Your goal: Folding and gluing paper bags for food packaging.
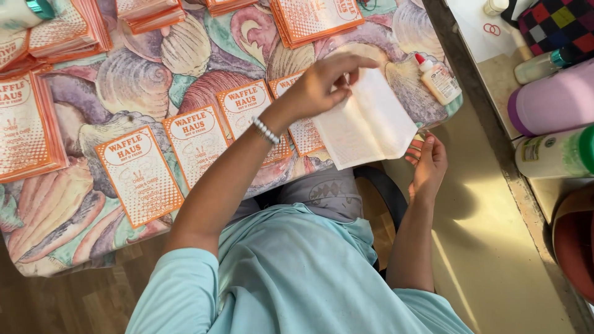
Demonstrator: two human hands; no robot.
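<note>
Shell-print tablecloth [124,80]; bag [365,124] (white) under left grip [322,83]
</note>
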